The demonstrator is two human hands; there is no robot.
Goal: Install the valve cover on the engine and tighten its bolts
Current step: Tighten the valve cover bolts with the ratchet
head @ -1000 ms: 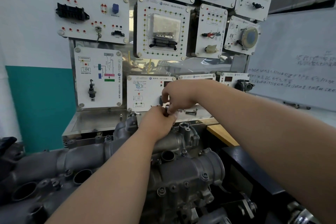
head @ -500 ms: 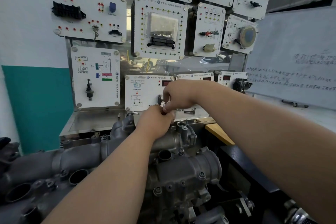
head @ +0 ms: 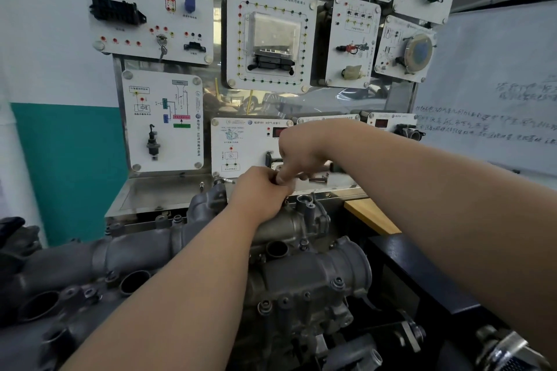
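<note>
— Where are the hands?

— Together, at the rear top edge of the grey cast-metal engine (head: 301, 280). The left hand (head: 259, 193) is curled into a loose fist on the casting. The right hand (head: 301, 147) arches over it from the right, one fingertip down against the left knuckles. Whether either one grips anything, I cannot tell: the spot between them is hidden.

— And the valve cover?

— I cannot pick it out from the rest of the engine's top. A loose dark bolt (head: 319, 179) lies just behind the engine, on the brushed steel ledge (head: 162, 193).

— Room to move?

— Tight at the back. The ledge's front lip runs right behind the hands, and a white instrument panel (head: 247, 144) stands upright just beyond it. To the right of the engine, the corner of the pale wooden bench (head: 370, 217) and a black frame (head: 422, 274) sit close by. Above the engine's near half the air is open, crossed only by the two forearms.

— Any change from half a second ago?

— Little. Both hands stay joined at the same rear edge, and the bolt has not shifted.
</note>
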